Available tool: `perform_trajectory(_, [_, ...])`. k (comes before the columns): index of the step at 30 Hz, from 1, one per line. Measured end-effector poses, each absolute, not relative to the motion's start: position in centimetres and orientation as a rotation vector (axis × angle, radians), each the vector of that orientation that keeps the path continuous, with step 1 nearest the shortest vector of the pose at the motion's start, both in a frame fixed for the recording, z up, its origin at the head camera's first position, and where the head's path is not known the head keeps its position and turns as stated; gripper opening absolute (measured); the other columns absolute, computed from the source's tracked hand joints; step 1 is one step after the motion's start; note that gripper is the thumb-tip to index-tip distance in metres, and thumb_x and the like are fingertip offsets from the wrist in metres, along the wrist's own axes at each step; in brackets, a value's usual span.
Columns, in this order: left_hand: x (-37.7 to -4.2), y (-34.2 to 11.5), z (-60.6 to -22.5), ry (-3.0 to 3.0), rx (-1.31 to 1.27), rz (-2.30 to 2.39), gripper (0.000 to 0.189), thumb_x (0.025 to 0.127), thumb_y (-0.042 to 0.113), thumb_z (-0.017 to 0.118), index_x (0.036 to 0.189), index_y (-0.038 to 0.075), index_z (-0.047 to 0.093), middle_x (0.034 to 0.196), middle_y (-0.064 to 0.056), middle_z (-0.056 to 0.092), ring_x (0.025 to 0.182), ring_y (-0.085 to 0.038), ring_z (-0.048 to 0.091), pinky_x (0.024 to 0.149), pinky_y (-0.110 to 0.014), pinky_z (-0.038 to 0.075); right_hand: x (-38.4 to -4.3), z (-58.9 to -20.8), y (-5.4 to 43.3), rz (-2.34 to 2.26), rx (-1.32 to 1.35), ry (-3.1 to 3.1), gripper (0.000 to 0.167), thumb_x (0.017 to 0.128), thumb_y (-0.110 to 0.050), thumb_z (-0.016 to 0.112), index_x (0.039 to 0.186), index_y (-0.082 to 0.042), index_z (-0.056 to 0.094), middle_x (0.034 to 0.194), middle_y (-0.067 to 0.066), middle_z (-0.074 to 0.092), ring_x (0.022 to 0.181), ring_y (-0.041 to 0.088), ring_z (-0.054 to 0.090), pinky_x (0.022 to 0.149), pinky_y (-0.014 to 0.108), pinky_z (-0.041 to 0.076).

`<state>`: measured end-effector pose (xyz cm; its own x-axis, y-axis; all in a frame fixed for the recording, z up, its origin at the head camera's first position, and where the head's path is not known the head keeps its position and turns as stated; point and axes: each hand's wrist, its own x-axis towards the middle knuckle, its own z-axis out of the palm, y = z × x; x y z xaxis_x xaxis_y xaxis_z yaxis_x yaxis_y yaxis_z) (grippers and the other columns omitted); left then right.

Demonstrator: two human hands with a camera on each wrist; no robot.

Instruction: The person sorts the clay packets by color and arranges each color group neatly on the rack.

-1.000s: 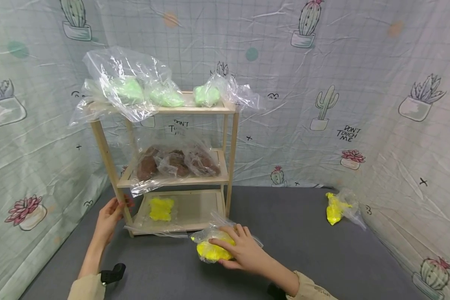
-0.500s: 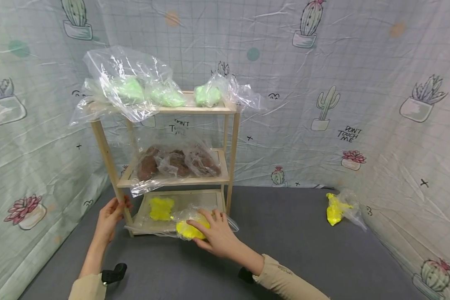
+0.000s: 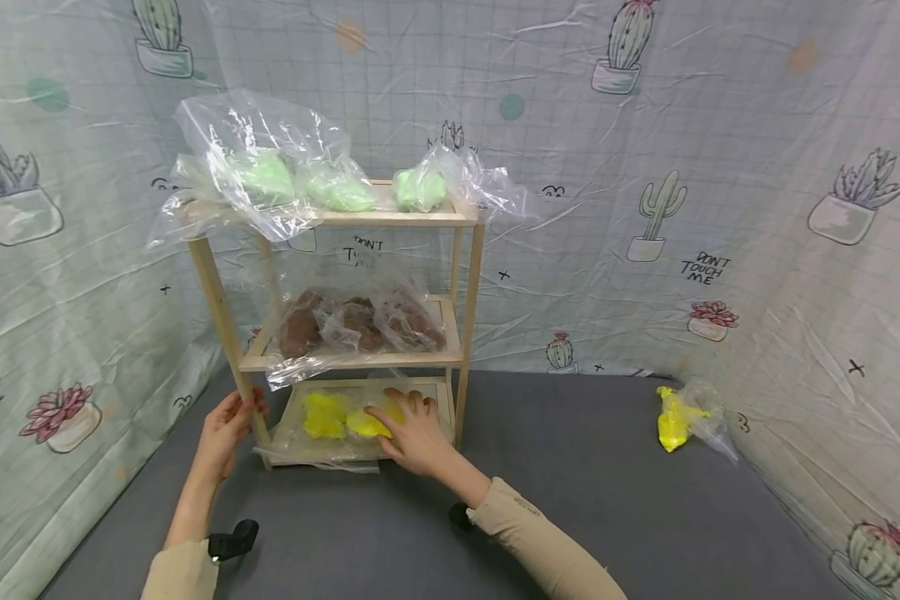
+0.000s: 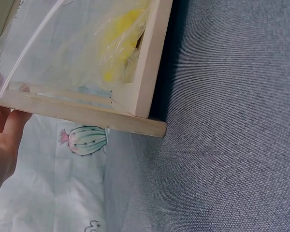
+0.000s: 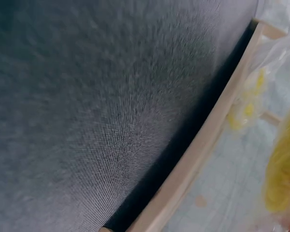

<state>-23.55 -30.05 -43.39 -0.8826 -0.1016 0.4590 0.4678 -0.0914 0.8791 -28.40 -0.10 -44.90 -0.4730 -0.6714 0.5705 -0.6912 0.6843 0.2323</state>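
A wooden three-tier shelf (image 3: 468, 333) stands on the grey table. My left hand (image 3: 225, 429) grips its front left post low down; the left wrist view shows the fingers (image 4: 14, 123) against the wood. Inside the bottom tier my right hand (image 3: 420, 433) holds a plastic bag of yellow clay (image 3: 366, 422), thumb and fingers bent around it. Another bag of yellow clay (image 3: 324, 415) lies just left of it on that tier. In the right wrist view the held yellow lump (image 5: 282, 169) shows at the right edge; most of the hand is out of that view.
Bags of brown clay (image 3: 360, 323) fill the middle tier. Bags of pale green clay (image 3: 420, 190) lie on top, their plastic hanging over the edges. Another yellow clay bag (image 3: 675, 421) lies at the right on the table (image 3: 570, 500). A cactus-print curtain (image 3: 555, 250) surrounds the table.
My right hand has carried the bag of yellow clay from the table in front of the shelf left and inward, onto the bottom tier. My left hand stays on the post.
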Motion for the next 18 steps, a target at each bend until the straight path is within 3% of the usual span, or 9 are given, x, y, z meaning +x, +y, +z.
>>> perform_trajectory(5, [-23.6, -30.1, -43.4, -1.806, -0.415, -2.032, 0.019, 0.094, 0.009, 0.042, 0.105, 0.014, 0.056, 0.089, 0.014, 0.063, 0.083, 0.001, 0.061, 0.069, -0.015, 0.047, -29.5, -45.3, -0.6, -0.024, 1.050, -2.253, 0.037, 0.093, -0.036, 0.042, 0.130, -0.034, 0.035, 0.137, 0.007, 0.030, 0.113, 0.031, 0.040, 0.081, 0.048, 0.037])
perform_trajectory(13, [-23.7, -30.1, -43.4, -1.819, -0.433, -2.015, 0.021, 0.094, 0.010, 0.040, 0.104, 0.020, 0.056, 0.090, 0.015, 0.062, 0.084, 0.002, 0.060, 0.069, -0.015, 0.046, -31.0, -46.1, -0.7, -0.060, 1.051, -2.417, 0.032, 0.098, -0.034, 0.030, 0.130, -0.039, 0.031, 0.143, -0.001, 0.022, 0.127, 0.030, 0.032, 0.088, 0.051, 0.033])
perform_trajectory(18, [-23.6, -30.1, -43.5, -1.844, -0.404, -2.005, 0.020, 0.094, 0.010, 0.040, 0.104, 0.019, 0.055, 0.090, 0.015, 0.061, 0.084, 0.002, 0.059, 0.069, -0.015, 0.046, -31.6, -46.7, -0.6, -0.021, 1.070, -2.384, 0.028, 0.095, -0.033, 0.039, 0.123, -0.037, 0.040, 0.140, -0.004, 0.032, 0.128, 0.031, 0.034, 0.088, 0.052, 0.035])
